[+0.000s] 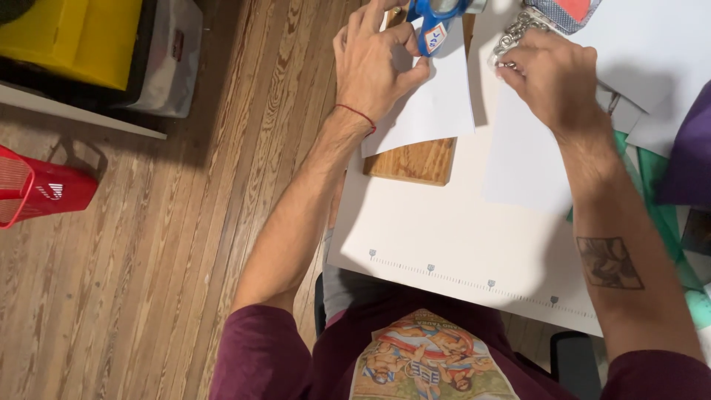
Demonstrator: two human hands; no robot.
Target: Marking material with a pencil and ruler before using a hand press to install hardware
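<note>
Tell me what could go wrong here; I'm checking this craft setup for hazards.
The left hand presses a white sheet by the blue-handled tool; fingers near it might get nicked. The wooden board overhangs the large sheet's edge and could tip floorward.

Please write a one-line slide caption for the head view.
Left hand grips blue-handled scissors over white paper; right hand touches a metal chain.

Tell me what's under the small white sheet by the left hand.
A wooden board lies under the small white sheet; only its lower end shows. The rest is covered by the sheet and left hand.
</note>
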